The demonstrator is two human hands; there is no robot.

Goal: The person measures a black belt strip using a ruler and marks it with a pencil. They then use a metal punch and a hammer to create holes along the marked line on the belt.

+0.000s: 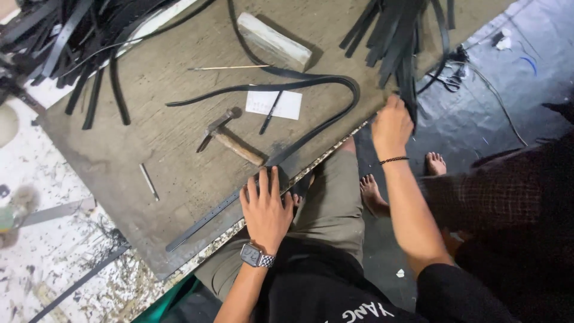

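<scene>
My left hand (267, 206), with a wristwatch, lies flat with fingers spread on a long black strap (311, 133) at the near edge of a grey work board (161, 161). The strap curves away in a loop across the board. My right hand (391, 124) reaches to the board's right edge and closes around the hanging ends of a bundle of black straps (397, 42). A hammer (230, 139) with a wooden handle lies just beyond my left hand, next to the strap.
A white block (274, 42), a white paper slip (274, 104) with a dark pen on it, a thin rod (230, 67) and a small metal pin (149, 181) lie on the board. More black straps (72, 42) pile at the far left. Bare feet (373, 194) rest on the dark floor.
</scene>
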